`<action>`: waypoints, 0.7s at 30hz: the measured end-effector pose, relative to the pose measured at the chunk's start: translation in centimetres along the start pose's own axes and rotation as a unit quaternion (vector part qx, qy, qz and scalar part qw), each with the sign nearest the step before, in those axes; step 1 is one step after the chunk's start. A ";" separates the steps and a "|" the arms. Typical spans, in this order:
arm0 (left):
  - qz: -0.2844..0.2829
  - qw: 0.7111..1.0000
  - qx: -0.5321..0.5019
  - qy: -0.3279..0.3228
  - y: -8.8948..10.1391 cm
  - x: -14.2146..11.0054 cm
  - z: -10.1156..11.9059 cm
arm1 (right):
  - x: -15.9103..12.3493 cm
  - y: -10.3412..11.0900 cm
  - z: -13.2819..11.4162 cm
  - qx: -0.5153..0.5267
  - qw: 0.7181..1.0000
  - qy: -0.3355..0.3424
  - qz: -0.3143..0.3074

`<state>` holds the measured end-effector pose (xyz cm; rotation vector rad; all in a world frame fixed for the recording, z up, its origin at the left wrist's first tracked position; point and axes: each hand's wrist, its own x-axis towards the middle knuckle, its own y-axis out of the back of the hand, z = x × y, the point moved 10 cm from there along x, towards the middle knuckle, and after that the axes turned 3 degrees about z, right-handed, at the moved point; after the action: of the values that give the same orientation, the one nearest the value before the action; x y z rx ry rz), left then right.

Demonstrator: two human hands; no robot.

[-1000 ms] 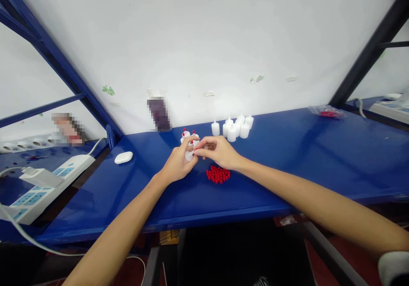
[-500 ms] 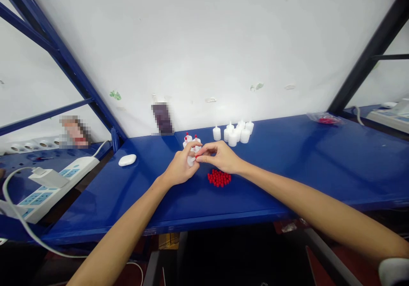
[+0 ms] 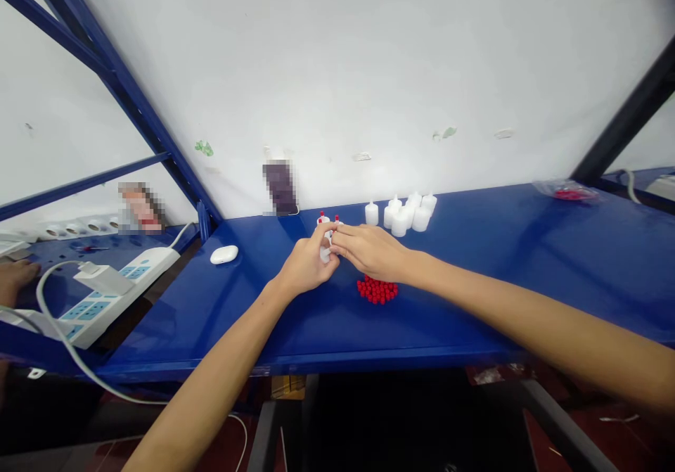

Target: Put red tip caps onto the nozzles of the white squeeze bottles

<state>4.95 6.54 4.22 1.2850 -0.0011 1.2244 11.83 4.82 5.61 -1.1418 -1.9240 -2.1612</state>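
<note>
My left hand [image 3: 309, 264] is closed around a small white squeeze bottle [image 3: 325, 254], mostly covered by fingers. My right hand [image 3: 375, 252] meets it from the right, its fingertips pinched together at the bottle's top. A red cap was between those fingertips a moment ago; the fingers now hide that spot. Just behind my hands stand a few white bottles with red caps [image 3: 322, 217], partly hidden. Loose red caps [image 3: 377, 290] lie in a pile below my right hand. Farther back to the right, several white bottles without caps [image 3: 403, 217] stand in a group.
A white earbud case [image 3: 224, 254] lies on the blue table [image 3: 464, 282] at left. A phone-like dark shape [image 3: 281, 187], blurred out, leans on the wall. A power strip [image 3: 121, 289] with cables runs along the left. A clear bag [image 3: 567, 191] with red contents lies far right. Another person's hand [image 3: 18, 275] shows at far left.
The right fingers have closed farther over the bottle's top, covering the red cap that showed between them. The camera view has shifted slightly. Another person's hand has come in at the left edge.
</note>
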 end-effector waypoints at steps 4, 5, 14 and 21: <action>0.030 0.999 0.012 0.002 0.9 0.0 -0.7 | 0.6 -1.0 0.7 0.065 0.995 -0.066 0.027; 0.032 0.999 0.018 -0.002 1.0 0.0 -0.8 | 0.7 -1.3 0.8 0.081 0.993 -0.080 0.032; 0.046 0.996 0.029 0.075 2.3 0.3 -2.8 | 2.2 1.0 3.8 0.130 0.983 -0.132 0.006; 0.155 0.972 0.104 0.140 5.9 -0.2 -5.5 | 3.9 0.4 7.4 0.044 0.981 -0.159 -0.098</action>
<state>-2.43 9.10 6.29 1.3138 0.1384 1.7064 12.81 12.86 7.73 -1.4083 -2.3287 -2.0589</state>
